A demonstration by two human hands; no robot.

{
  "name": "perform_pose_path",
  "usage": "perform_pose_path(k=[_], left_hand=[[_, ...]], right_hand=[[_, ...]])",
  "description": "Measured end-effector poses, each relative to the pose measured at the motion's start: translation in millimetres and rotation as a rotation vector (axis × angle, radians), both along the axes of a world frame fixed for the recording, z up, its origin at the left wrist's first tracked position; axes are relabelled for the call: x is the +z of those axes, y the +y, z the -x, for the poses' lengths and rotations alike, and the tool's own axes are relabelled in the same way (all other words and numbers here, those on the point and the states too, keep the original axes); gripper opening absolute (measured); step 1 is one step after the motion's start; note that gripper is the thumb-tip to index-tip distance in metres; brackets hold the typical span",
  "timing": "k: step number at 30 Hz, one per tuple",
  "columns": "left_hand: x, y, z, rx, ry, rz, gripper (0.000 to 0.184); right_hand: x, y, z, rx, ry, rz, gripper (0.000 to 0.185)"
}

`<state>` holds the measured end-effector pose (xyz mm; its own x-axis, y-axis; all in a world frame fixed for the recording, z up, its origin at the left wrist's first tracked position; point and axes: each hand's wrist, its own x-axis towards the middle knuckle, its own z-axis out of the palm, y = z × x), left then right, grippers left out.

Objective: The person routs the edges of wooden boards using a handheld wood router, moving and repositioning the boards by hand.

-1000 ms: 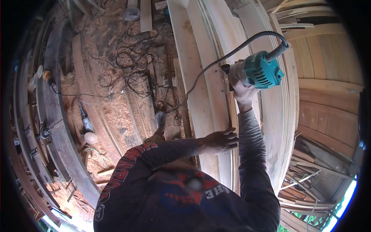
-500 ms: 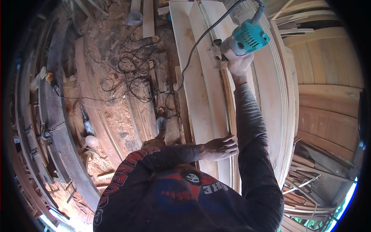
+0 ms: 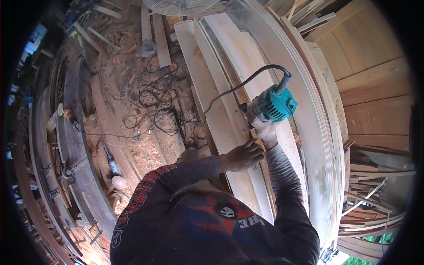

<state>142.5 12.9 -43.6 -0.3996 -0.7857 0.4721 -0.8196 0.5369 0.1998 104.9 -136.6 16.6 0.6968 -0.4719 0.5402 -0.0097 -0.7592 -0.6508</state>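
Observation:
My right hand (image 3: 265,130) is wrapped round the body of a teal trim router (image 3: 274,104). The router's clear base (image 3: 241,120) rests at the edge of a long pale wooden board (image 3: 223,99) standing among others. Just nearer to me, my left hand (image 3: 243,157) has its fingers curled over the edge of the same board, close to the router. A black power cord (image 3: 247,81) loops from the top of the router and runs off to the left. The cutting bit is hidden.
Stacked planks (image 3: 304,88) lie along the right side. Tangled cables (image 3: 159,104) and wood shavings cover the floor at left. An angle grinder (image 3: 112,163) lies there, and a round fan (image 3: 181,5) stands at the top. Scrap strips (image 3: 371,198) are piled at right.
The router and my right hand have come back along the board towards me. My left hand now sits close to the router. The view has shifted, bringing the fan in.

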Motion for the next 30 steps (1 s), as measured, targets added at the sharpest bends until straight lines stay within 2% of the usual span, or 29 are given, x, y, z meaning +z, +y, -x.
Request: perform_pose_path(k=[1,3,4,6,10,11,13,15,16,18,19,21,23,26,28,30], left_hand=[[2,-2,2,-0.006,0.021,-0.021,0.03],[3,-4,3,-0.011,0.021,-0.02,0.03],[2,-3,2,-0.004,0.027,-0.034,0.03],[-1,-3,1,-0.018,0.022,-0.046,0.029],[-11,-13,-7,-0.163,-0.02,-0.154,0.031],[-13,-16,-15,-0.204,-0.007,-0.051,0.032],[1,-25,-40,-0.212,-0.037,-0.081,0.032],[-3,-33,-65,-0.219,-0.054,-0.13,0.032],[-11,-40,-79,-0.169,0.054,-0.063,0.027],[-16,-52,-103,-0.105,0.162,0.017,0.022],[-16,-57,-114,-0.091,0.132,-0.002,0.022],[-13,-64,-131,-0.058,0.108,-0.026,0.022],[-8,-66,-136,-0.154,-0.095,-0.169,0.031],[-13,-66,-135,-0.129,0.081,-0.06,0.031],[-18,-65,-131,-0.152,0.123,-0.108,0.032],[-21,-67,-133,-0.122,0.176,-0.007,0.031]], right_hand=[[2,5,-2,0.01,-0.151,-0.324,0.032],[12,12,-17,-0.055,-0.384,-0.626,0.032],[16,7,-19,-0.048,-0.382,-0.624,0.032],[23,-1,-32,-0.022,-0.101,-0.43,0.034],[33,-11,-73,0.006,-0.118,-0.392,0.038],[26,-18,-87,-0.017,-0.142,-0.387,0.038],[21,-34,-116,-0.038,-0.147,-0.382,0.037],[14,-43,-143,0.073,-0.282,-0.615,0.039],[10,-47,-153,0.065,-0.263,-0.627,0.039],[13,-63,-179,0.002,-0.127,-0.352,0.043],[17,-65,-194,0.051,-0.202,-0.494,0.043],[24,-70,-220,0.02,-0.202,-0.468,0.041],[16,-81,-242,-0.019,-0.205,-0.45,0.039],[2,-101,-263,0.022,-0.185,-0.383,0.035],[4,-110,-279,-0.015,-0.103,-0.288,0.033],[1,-128,-306,-0.035,-0.081,-0.246,0.033]])
